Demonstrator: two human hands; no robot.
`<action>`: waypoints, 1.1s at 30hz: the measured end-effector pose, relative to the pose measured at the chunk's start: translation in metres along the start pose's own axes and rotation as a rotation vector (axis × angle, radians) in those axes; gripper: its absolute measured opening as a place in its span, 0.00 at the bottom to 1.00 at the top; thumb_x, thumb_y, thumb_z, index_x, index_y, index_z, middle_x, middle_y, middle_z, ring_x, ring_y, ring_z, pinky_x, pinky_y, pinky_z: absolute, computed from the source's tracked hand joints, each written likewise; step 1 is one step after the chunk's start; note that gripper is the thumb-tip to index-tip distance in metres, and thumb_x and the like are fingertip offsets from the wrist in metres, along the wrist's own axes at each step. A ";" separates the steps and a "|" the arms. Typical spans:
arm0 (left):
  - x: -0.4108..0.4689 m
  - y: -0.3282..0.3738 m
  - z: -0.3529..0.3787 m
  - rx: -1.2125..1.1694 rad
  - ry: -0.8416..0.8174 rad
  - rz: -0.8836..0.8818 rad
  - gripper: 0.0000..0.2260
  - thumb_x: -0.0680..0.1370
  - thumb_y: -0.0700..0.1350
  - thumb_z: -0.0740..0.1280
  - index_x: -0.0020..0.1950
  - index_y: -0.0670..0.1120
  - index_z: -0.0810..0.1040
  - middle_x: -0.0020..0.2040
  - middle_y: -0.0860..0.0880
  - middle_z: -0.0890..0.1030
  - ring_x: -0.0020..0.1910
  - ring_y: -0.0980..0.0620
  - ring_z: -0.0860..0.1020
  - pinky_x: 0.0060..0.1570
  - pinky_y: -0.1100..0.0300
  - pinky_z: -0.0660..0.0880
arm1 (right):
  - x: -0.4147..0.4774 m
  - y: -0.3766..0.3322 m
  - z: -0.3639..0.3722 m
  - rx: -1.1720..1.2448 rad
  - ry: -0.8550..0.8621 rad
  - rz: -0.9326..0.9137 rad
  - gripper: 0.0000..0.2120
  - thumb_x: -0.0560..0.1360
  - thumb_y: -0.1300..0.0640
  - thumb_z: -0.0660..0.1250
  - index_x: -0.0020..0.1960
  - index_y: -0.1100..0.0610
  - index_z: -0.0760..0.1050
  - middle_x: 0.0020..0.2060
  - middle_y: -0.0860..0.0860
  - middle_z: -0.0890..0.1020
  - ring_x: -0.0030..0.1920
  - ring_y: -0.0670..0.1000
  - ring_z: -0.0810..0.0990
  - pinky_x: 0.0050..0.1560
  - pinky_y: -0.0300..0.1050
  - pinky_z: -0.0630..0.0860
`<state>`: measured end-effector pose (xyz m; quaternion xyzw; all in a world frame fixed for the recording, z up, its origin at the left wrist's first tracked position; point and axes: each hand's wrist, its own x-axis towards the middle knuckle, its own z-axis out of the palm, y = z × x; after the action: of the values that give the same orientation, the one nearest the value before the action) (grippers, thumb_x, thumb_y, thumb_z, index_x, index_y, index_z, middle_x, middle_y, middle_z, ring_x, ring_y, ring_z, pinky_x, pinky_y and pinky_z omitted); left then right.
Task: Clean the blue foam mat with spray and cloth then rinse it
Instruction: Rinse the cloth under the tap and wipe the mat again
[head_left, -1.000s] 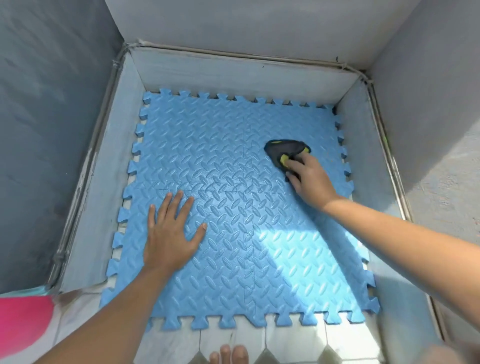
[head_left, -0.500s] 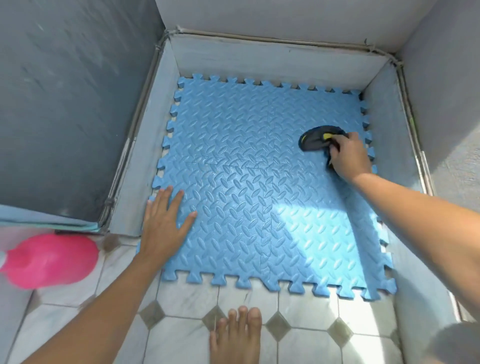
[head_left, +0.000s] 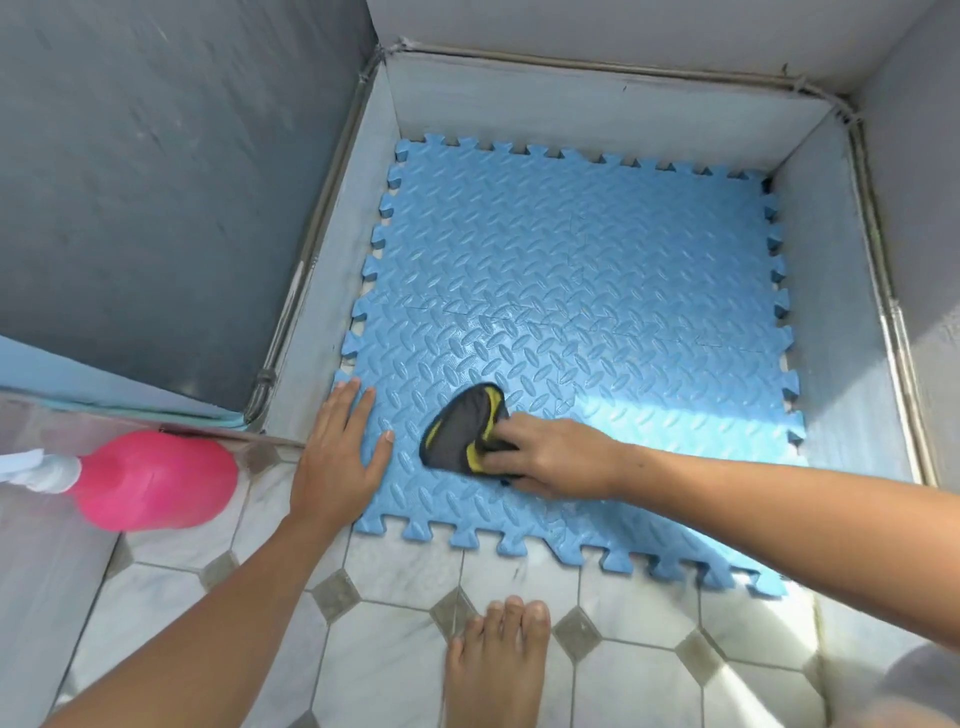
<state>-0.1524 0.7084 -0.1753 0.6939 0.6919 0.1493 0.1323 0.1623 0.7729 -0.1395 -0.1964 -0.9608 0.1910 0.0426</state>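
Observation:
The blue foam mat (head_left: 582, 291), made of joined puzzle tiles with a ribbed pattern, lies flat on the floor in a walled corner. My right hand (head_left: 550, 457) grips a dark grey cloth with yellow edging (head_left: 462, 428) and presses it on the mat near its front left part. My left hand (head_left: 340, 447) lies flat with fingers together, half on the mat's front left corner and half on the floor. A pink spray bottle (head_left: 156, 480) with a white head lies on its side at the left, on a low ledge.
Grey-white skirting walls (head_left: 597, 109) enclose the mat at the back, left and right, with a metal pipe (head_left: 306, 265) along the left edge. White floor tiles (head_left: 395, 644) with grey diamonds lie in front. My bare foot (head_left: 496, 665) stands just before the mat.
My right hand has dragged the cloth from the mat's far right to its front left. The view has shifted left, bringing the pink bottle further in. My left hand stays at the front left corner.

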 end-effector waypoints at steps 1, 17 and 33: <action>0.000 -0.001 0.000 -0.001 0.004 0.003 0.27 0.82 0.55 0.59 0.78 0.44 0.66 0.79 0.47 0.64 0.80 0.47 0.59 0.77 0.48 0.61 | -0.016 0.003 -0.001 -0.023 -0.060 -0.068 0.17 0.78 0.53 0.69 0.67 0.51 0.77 0.60 0.53 0.77 0.56 0.54 0.74 0.41 0.45 0.76; 0.000 0.002 -0.001 -0.017 0.021 0.007 0.27 0.81 0.53 0.61 0.78 0.43 0.67 0.79 0.46 0.64 0.80 0.47 0.59 0.77 0.48 0.61 | -0.013 0.127 -0.050 0.032 0.503 1.331 0.19 0.80 0.54 0.65 0.68 0.60 0.76 0.67 0.64 0.69 0.63 0.69 0.73 0.63 0.57 0.74; -0.043 0.043 -0.049 -0.475 -0.274 -0.194 0.48 0.68 0.61 0.78 0.80 0.62 0.53 0.79 0.62 0.57 0.76 0.65 0.59 0.70 0.65 0.62 | 0.093 -0.036 -0.026 0.683 -0.098 0.312 0.15 0.79 0.60 0.71 0.66 0.56 0.81 0.62 0.45 0.78 0.61 0.41 0.76 0.64 0.29 0.68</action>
<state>-0.1318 0.6636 -0.1141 0.5877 0.6764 0.1987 0.3969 0.0681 0.7875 -0.1013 -0.3057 -0.8012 0.5136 0.0301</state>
